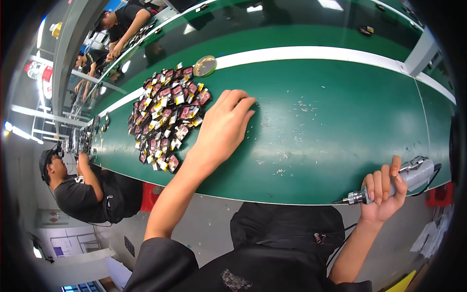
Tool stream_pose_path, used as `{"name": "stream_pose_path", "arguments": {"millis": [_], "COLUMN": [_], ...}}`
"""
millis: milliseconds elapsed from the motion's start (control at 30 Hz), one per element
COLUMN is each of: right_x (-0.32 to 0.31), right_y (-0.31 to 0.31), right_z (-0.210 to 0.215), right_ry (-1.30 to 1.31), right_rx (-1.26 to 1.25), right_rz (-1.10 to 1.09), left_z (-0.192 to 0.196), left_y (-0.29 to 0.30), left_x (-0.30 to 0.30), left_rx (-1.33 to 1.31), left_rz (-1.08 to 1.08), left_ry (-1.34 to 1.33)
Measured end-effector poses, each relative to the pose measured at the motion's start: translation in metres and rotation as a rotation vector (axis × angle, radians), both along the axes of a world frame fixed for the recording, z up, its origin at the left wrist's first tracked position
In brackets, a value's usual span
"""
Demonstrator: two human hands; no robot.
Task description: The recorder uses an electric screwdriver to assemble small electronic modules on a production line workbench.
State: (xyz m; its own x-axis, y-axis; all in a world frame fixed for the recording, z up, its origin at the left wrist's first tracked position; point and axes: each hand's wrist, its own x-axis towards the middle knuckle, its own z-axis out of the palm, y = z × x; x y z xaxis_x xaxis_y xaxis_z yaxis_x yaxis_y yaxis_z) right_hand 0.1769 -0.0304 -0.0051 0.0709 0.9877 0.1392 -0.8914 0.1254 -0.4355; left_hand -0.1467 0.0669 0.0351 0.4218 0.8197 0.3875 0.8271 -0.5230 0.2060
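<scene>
My left hand hovers over the green work surface, its fingers bent with gaps between them. Nothing shows in it. Just right of its fingertips lie many tiny silvery pieces, probably small screws, scattered loosely. At the near right edge, my right hand is wrapped around a grey electric screwdriver, whose bit points left along the edge. A large heap of small black modules with pinkish, white and yellow parts is piled left of my left hand.
A round clear-lidded dish stands by the heap's far end. Beyond a white rail runs a dark green conveyor carrying a few modules. A person sits at the left; others work at the far left. A post rises at the far right.
</scene>
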Motion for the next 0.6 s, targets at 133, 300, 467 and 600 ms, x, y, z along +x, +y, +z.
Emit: {"name": "stream_pose_path", "arguments": {"millis": [133,300,467,600], "right_x": [-0.001,0.000,0.000,0.001], "right_y": [0.001,0.002,0.000,-0.002], "right_z": [0.000,0.000,0.001,0.001], "right_ry": [0.028,0.043,0.045,0.036], "right_rx": [0.001,-0.004,0.011,0.008], "right_rz": [-0.004,0.019,0.035,0.034], "left_z": [-0.007,-0.012,-0.016,-0.015], "left_y": [0.022,0.027,0.031,0.019], "left_x": [0.009,0.008,0.006,0.010], "left_rx": [-0.002,0.087,0.126,0.058], "left_rz": [-0.031,-0.063,-0.102,0.059], "left_ry": [0.088,0.193,0.154,-0.021]}}
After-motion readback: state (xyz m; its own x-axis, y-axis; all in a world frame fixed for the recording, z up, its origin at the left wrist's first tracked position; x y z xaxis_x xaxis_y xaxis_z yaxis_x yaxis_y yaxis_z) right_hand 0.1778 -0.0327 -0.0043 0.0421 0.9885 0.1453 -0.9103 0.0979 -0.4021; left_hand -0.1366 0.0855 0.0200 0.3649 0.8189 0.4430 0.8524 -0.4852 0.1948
